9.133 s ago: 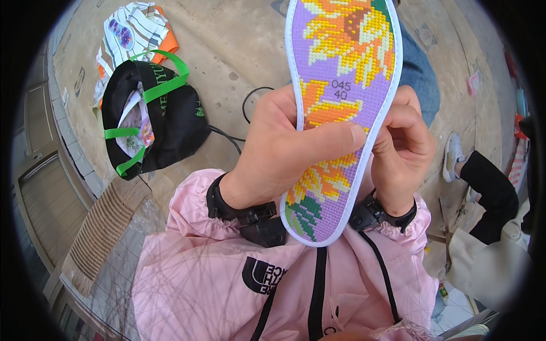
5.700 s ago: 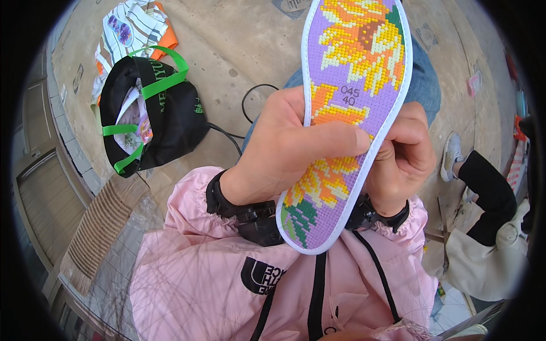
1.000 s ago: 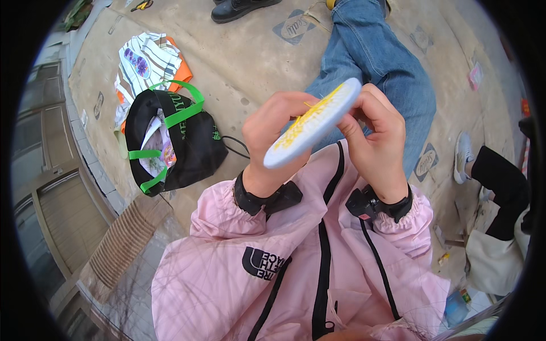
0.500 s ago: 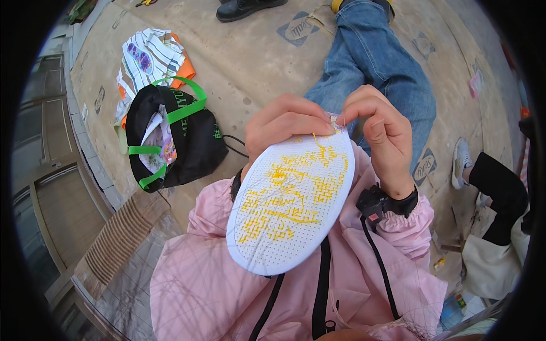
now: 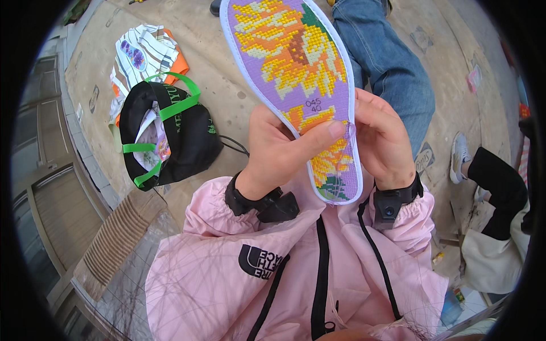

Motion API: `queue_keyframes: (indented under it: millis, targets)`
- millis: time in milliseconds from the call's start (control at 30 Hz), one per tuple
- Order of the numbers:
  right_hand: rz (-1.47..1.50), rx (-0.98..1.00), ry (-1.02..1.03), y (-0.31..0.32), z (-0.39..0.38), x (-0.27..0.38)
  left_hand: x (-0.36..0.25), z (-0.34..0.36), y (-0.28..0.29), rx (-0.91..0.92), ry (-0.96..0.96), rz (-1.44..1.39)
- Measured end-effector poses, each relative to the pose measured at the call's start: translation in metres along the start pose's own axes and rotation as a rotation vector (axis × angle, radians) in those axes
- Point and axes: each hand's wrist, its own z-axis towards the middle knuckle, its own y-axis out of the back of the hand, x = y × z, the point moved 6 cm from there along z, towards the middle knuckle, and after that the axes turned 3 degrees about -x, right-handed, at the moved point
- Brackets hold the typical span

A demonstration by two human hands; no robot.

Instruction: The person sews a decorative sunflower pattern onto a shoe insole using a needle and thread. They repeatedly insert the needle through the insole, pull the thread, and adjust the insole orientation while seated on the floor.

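An embroidered insole (image 5: 298,68) is held up before my chest, its wide end pointing away and its narrow end toward me. Yellow and orange flowers with green leaves cover its purple face, and a white border runs around it. My left hand (image 5: 278,145) grips it from the left side, thumb pressed flat on the stitched face, fingers behind. At the right edge, the curled fingers of my right hand (image 5: 384,136) close on the insole, their tips partly hidden behind it. Loose purple thread (image 5: 349,132) lies along that edge by my left thumb. No needle can be made out.
To the left stands an open black bag (image 5: 190,150) with green handles, pale items inside. Beyond it lies striped fabric with a purple-patterned insole (image 5: 134,55) on top. Someone's jeans-clad legs (image 5: 392,74) stretch out ahead. Another person's black-trousered leg (image 5: 497,187) is at the right.
The insole has been flipped from its white back with yellow stitches to its flowered face, its wide end swinging away from me. My left thumb now presses on the front; my right hand has lowered slightly.
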Motion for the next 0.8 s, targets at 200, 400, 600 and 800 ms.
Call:
queue_keyframes:
  millis: [200, 400, 600, 800]
  targets:
    - [0.231, -0.072, 0.029, 0.005, 0.007, -0.001, -0.002, -0.002, -0.006, -0.017, -0.019, -0.046]
    - [0.747, -0.089, 0.125, 0.026, 0.019, 0.029, -0.007, -0.001, -0.002, -0.052, 0.091, -0.06]
    - [-0.03, -0.307, 0.562, 0.133, -0.022, 0.084, -0.02, 0.0, 0.01, -0.126, 0.135, -0.259]
    - [-0.469, -0.664, 0.85, 0.159, -0.069, 0.112, -0.009, 0.0, 0.002, -0.23, 0.231, -0.235]
